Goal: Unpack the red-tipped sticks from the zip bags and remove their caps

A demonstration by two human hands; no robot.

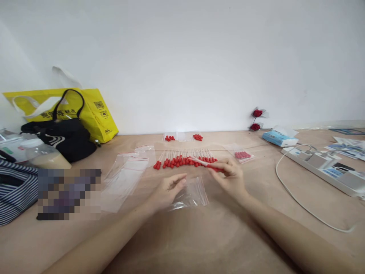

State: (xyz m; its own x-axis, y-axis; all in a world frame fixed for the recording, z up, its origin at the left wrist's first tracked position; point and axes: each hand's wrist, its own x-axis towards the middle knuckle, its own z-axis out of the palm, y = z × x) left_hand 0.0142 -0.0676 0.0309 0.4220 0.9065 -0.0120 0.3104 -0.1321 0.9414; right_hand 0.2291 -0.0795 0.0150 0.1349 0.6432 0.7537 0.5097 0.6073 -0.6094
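Observation:
A row of clear droppers with red bulbs [184,160] lies on the tan table [199,236]. My right hand [229,176] pinches a few droppers [205,164] just in front of that row. My left hand [167,191] rests with curled fingers on a clear zip bag [192,195] lying flat between both hands; whether it grips the bag is hard to see.
More empty zip bags [125,175] lie to the left. A filled bag [242,155] and loose red bulbs [197,137] sit behind the row. A yellow bag [98,112], black handbag [67,139], power strip [325,165] with cable, and tissue pack [278,137] stand around.

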